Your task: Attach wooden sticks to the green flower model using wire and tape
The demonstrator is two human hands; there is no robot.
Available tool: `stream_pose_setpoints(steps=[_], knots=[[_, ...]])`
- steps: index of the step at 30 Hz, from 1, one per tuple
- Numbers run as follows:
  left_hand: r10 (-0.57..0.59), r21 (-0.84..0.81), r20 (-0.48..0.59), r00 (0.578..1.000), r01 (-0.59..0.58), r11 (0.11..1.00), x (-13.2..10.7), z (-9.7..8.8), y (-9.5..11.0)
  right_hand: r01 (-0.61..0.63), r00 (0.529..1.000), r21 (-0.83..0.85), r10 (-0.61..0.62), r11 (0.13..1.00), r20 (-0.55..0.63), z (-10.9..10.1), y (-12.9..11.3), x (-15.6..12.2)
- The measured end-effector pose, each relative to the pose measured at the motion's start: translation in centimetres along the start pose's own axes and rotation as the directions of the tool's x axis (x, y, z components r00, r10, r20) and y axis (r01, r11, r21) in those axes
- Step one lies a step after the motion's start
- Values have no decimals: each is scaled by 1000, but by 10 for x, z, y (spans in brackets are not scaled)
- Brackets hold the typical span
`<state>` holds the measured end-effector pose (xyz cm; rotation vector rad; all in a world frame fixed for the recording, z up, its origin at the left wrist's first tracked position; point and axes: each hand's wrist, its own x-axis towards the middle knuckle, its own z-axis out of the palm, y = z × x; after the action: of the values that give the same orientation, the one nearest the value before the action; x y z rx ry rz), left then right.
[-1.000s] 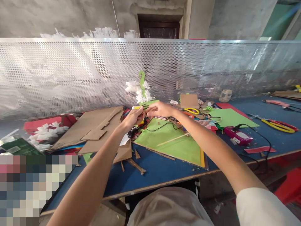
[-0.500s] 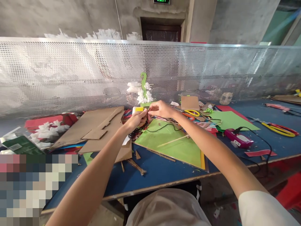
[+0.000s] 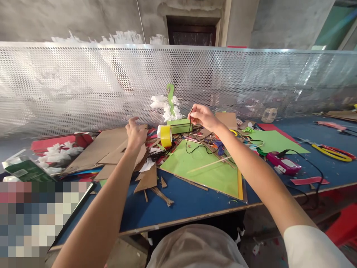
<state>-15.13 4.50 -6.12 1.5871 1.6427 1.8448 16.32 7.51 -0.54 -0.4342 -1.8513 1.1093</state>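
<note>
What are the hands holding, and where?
The right hand pinches the thin black cord near its top end; the left hand is open, holding nothing.

Both arms stretch forward, left hand (image 3: 135, 133) loose and open, right hand (image 3: 202, 116) raised, its grip pinched.

A blue table (image 3: 189, 208) lies under both hands. Just below the left hand (image 3: 135, 134) are brown cardboard sheets (image 3: 106, 145), and well to its left white tissue flowers (image 3: 54, 156). Below the right hand (image 3: 203, 116) a green sheet (image 3: 220, 178) carries a wooden stick (image 3: 206, 165). Well to its right sit a pink glue gun (image 3: 283, 162) and, farther off, yellow scissors (image 3: 331, 152). Beyond both hands stands a perforated metal screen (image 3: 69, 85).
</note>
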Motion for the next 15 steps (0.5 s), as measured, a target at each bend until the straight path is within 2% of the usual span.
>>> stream_pose_setpoints(steps=[2,4,5,6,7,8,9,10,12,13,14,15], knots=[[137,107,-79,987,-128,986,1,-5,0,-3,999,-16,3,1000,-32,-2,-5,1],[234,84,-36,972,-230,970,-3,-4,9,-9,999,-56,6,998,-44,1,-9,2],[256,15,42,966,-257,966,-8,-1,16,-11,999,-78,7,997,-43,5,-10,2],[263,-81,166,950,-253,964,-13,3,23,-12,999,-99,8,995,-38,9,-11,1],[253,-189,324,912,-200,962,-21,8,31,-10,999,-118,6,993,-33,14,-11,1],[241,-272,513,824,-111,956,-29,15,39,-7,1000,-135,3,991,-25,20,-11,1],[243,-314,655,716,-34,949,-39,22,45,0,1000,-151,-2,988,-14,27,-10,0],[247,-323,762,599,22,946,-49,29,51,13,1000,-166,-14,986,-5,33,-9,0],[261,-326,869,421,89,941,-65,42,57,46,999,-196,-43,980,24,44,-6,-1],[261,-314,896,358,98,944,-71,47,58,63,998,-214,-57,975,32,48,-5,-2],[263,-306,906,331,84,948,-73,50,58,75,997,-238,-69,968,34,52,-4,-2],[267,-304,902,340,58,951,-74,52,57,83,997,-268,-78,960,28,55,-4,-2]])
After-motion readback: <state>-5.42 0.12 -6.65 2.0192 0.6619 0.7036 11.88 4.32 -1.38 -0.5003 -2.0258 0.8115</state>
